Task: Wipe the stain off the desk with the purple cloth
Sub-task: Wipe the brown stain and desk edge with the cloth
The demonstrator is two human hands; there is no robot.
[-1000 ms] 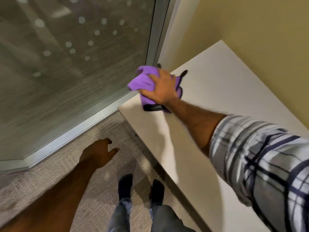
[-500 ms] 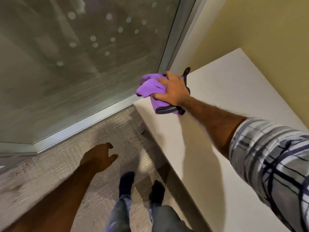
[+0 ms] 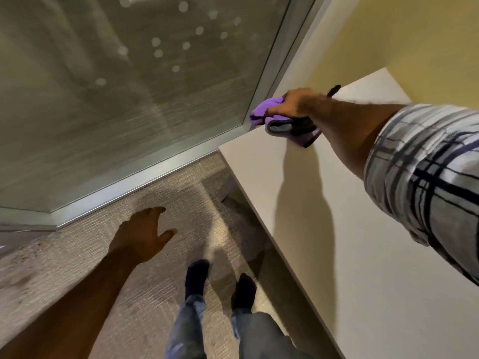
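Observation:
The purple cloth (image 3: pixel 264 112), edged in black, lies bunched at the far left corner of the white desk (image 3: pixel 324 229). My right hand (image 3: pixel 298 103) is closed over it and presses it onto the desk near the glass wall. Part of the cloth pokes out past the desk's left edge. No stain shows on the bare desk surface; whatever lies under the cloth is hidden. My left hand (image 3: pixel 143 233) hangs over the carpet to the left of the desk, fingers spread, holding nothing.
A frosted glass wall (image 3: pixel 129 86) with a metal frame runs along the left and meets the desk's far corner. A yellow wall (image 3: pixel 401 35) backs the desk. My two feet (image 3: pixel 220 283) in dark socks stand on the carpet by the desk's front edge.
My right hand has slid the cloth farther along the desk toward the far corner by the glass frame. The view has swung left. My left hand stays hanging over the carpet.

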